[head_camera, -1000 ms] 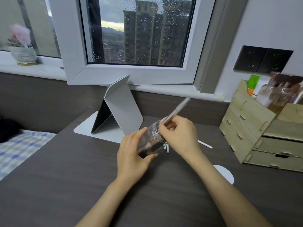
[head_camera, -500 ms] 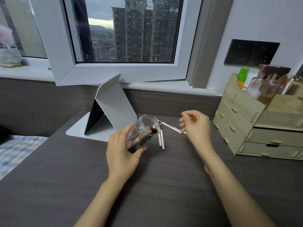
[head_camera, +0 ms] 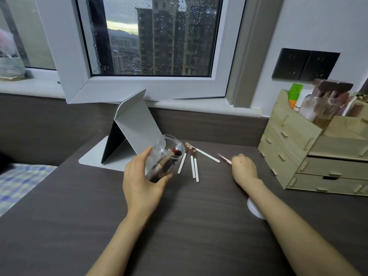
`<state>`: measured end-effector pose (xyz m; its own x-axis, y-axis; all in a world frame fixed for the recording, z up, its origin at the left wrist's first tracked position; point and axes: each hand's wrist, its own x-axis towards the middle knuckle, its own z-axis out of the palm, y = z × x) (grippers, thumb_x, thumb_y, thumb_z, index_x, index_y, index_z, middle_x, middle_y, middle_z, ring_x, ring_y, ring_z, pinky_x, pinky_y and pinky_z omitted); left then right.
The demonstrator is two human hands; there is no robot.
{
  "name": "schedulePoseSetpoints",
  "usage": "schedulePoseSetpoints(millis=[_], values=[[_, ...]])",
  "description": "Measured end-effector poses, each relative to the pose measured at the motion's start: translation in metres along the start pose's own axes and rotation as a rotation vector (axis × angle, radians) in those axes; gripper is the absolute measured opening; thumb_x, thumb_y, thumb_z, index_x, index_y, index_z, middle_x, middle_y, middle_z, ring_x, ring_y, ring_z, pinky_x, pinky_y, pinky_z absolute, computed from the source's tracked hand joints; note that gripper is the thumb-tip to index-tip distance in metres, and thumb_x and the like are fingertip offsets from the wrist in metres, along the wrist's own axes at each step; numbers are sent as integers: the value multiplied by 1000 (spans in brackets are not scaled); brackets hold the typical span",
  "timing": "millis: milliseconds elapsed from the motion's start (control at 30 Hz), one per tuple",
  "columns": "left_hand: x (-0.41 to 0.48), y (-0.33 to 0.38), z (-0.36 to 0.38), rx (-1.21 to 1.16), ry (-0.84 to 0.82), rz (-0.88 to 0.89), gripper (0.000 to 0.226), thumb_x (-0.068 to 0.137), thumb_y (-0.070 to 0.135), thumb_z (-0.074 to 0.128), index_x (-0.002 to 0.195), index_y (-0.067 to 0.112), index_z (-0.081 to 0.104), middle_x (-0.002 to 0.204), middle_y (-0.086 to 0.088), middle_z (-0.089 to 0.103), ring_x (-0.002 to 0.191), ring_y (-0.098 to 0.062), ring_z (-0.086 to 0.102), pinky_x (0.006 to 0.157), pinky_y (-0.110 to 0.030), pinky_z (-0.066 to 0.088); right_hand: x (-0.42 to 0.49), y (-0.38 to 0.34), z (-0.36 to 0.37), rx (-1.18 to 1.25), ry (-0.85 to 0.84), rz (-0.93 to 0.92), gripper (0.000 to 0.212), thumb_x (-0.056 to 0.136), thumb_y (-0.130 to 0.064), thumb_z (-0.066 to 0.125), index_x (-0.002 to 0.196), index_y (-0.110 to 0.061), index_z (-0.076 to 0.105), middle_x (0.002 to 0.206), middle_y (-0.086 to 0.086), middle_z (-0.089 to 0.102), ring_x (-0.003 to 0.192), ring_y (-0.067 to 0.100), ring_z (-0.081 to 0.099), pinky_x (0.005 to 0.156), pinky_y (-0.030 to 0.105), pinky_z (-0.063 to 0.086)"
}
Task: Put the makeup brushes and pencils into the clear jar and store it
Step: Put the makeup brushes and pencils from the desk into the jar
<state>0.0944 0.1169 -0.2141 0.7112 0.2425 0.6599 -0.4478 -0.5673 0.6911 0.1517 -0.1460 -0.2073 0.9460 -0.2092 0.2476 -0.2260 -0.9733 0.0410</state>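
Note:
My left hand (head_camera: 142, 183) grips the clear jar (head_camera: 166, 156), tilted with its open mouth pointing up and away; several brushes and a red-tipped item lie inside. Several white-handled makeup brushes (head_camera: 194, 163) lie on the dark desk just right of the jar. My right hand (head_camera: 244, 169) is further right, fingers closed on a thin pinkish brush or pencil (head_camera: 224, 159) that sticks out to its left, blurred.
A folded grey stand mirror (head_camera: 132, 134) stands behind the jar. A wooden drawer organiser (head_camera: 310, 156) holding bottles and a brush jar sits at the right. A white round lid (head_camera: 253, 209) lies under my right forearm. The bed edge (head_camera: 22, 184) is at left.
The silver pencil went into the jar and my right hand left it, moved right and down to the desk and closed on a thin pinkish item. The jar stays tilted in my left hand.

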Motion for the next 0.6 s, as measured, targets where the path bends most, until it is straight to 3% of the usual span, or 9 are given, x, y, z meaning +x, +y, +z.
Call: schedulePoseSetpoints(millis=[67,133,167,233,300,400,467,533,600], values=[[-1,2,1,10,-8,18,77,53,17,87,122,17,54,115,5,59,108,-22,51,87,-26,35,-4,2,-14,278,154,120,16,88,-2,49,100,4,58,104,23,63,94,38,61,76,41,47],[-1,2,2,31,-17,48,77,53,19,88,121,16,54,115,-1,61,106,-24,52,86,-25,35,-16,-5,-40,787,318,203,4,83,-1,54,87,-1,55,83,21,64,68,31,63,62,34,46],[-1,1,3,41,-27,63,77,53,20,88,121,16,54,115,-2,62,106,-23,52,87,-22,34,-24,-11,-57,1092,358,197,9,83,3,53,81,-6,52,75,18,61,56,23,63,56,32,48],[-1,0,4,58,-51,102,78,53,22,88,122,18,53,115,-4,62,105,-22,51,89,-17,31,-43,-26,-88,1652,319,72,24,85,11,50,76,-11,48,69,15,57,48,11,64,49,23,54],[-2,0,4,69,-74,145,80,53,23,87,123,22,49,114,-5,62,104,-19,48,88,-15,29,-62,-44,-112,1849,199,-88,24,86,13,51,78,-9,50,71,16,60,52,11,66,52,20,56],[-5,3,3,73,-104,192,82,52,20,87,122,25,45,110,-5,62,101,-16,46,85,-13,29,-75,-67,-118,1689,78,-205,19,86,8,56,80,-10,58,74,11,66,60,9,68,60,22,58],[-7,4,3,77,-126,236,79,54,24,83,123,24,45,110,-6,63,100,-16,47,86,-13,29,-78,-77,-108,1343,135,-263,11,86,-7,61,84,-16,67,79,4,71,72,10,68,70,29,58],[-8,3,3,79,-145,260,76,54,28,79,123,22,46,111,-6,63,101,-16,48,88,-13,30,-79,-82,-98,993,241,-326,12,85,-21,61,92,-21,72,87,-2,73,81,12,64,76,26,51],[-7,3,3,78,-153,260,77,54,28,79,123,21,46,111,-5,63,101,-16,48,88,-15,31,-78,-83,-93,872,298,-340,16,82,-22,64,96,-23,71,88,-4,69,80,10,55,73,22,43]])
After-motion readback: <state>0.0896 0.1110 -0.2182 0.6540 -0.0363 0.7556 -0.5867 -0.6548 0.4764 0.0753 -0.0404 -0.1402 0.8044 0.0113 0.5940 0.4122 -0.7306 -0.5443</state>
